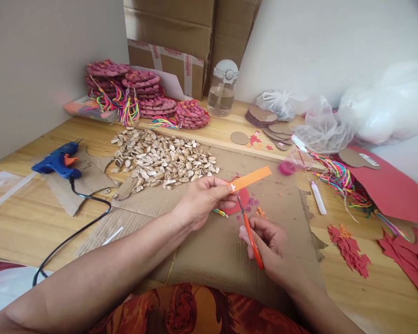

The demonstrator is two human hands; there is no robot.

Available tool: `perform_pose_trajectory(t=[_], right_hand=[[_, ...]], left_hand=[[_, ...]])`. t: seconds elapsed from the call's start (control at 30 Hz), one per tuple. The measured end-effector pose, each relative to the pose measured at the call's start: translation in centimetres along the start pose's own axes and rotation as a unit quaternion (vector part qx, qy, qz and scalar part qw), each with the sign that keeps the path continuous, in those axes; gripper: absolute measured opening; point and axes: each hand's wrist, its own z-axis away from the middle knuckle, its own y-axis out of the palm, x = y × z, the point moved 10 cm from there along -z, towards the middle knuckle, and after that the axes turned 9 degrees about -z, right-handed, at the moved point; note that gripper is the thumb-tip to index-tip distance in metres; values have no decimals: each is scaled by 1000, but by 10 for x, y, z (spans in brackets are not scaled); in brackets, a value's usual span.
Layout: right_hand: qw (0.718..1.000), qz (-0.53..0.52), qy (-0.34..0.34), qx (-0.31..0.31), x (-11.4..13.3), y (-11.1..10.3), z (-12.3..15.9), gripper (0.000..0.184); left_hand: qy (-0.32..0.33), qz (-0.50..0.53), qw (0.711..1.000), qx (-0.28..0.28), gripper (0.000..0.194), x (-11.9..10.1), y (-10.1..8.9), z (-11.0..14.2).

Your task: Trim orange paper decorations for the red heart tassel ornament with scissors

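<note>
Between the thumb and fingers of my left hand (pixel 209 197) is an orange paper strip (pixel 253 177), its long end pointing up and to the right. A small pale star (pixel 233 187) shows on the strip beside my thumb. My right hand (pixel 266 239) grips orange-handled scissors (pixel 253 239). The blades point up toward the strip's lower edge, close to my left fingertips; whether they touch the paper I cannot tell. Below the strip lies a red paper circle (pixel 242 202) on the cardboard sheet (pixel 209 253), partly hidden by my hands.
Peanut shells (pixel 167 160) are heaped behind my left hand. A blue glue gun (pixel 57 160) lies at left, its cord running forward. Stacked pink discs (pixel 153 104), a water bottle (pixel 223 88) and plastic bags (pixel 327 123) line the back. Red paper scraps (pixel 350 250) lie at right.
</note>
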Motion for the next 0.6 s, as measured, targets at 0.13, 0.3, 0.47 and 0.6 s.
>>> perform_pose_trajectory(t=[0.13, 0.3, 0.47, 0.6], right_hand=[[1000, -3, -8, 2, 1, 0, 1, 35], [1000, 3, -24, 1, 4, 1, 0, 34], [1000, 8, -30, -4, 6, 1, -1, 33], [999, 10, -33, -13, 7, 0, -1, 36]], left_hand=[[3, 1, 1000, 2, 10, 0, 2, 1], [9, 6, 1000, 14, 13, 2, 6, 3], [13, 8, 1000, 11, 12, 3, 5, 2], [12, 7, 1000, 6, 10, 3, 5, 3]])
